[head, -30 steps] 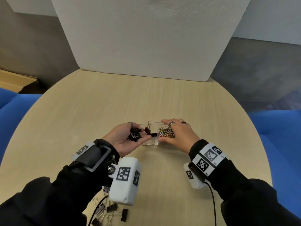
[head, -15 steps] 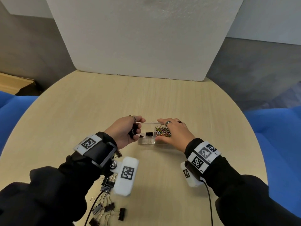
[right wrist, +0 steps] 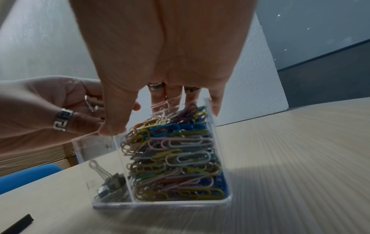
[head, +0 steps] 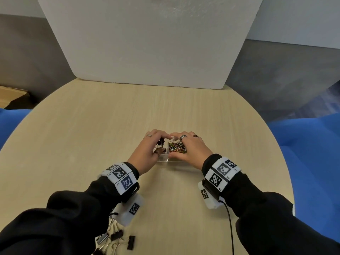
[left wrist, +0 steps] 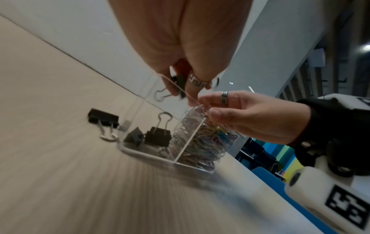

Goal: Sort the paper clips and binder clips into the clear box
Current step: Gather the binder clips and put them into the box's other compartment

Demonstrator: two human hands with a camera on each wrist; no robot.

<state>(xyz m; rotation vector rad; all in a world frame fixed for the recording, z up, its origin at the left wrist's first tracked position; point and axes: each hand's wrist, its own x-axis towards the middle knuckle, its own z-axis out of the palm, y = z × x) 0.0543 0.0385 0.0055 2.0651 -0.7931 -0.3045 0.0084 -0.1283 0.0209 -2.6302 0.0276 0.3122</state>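
Left hand (head: 145, 153) pinches 1 binder clip (left wrist: 181, 82) above the left compartment of the box (head: 162, 159); paper clips (right wrist: 176, 158) fill the right compartment. Right hand (head: 191, 151) clamps the box front to back. Binder clips: probably light, stiff, slippery; best taken by the wire handles.

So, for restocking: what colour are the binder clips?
Black binder clips, silver handles; left wrist view shows best.

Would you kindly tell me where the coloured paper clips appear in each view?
Head: paper clips at centre, beneath the right hand.
Left wrist: clips right of centre, behind the divider.
Right wrist: clips at centre, filling the box's right compartment.
Shared landmark: the divider.
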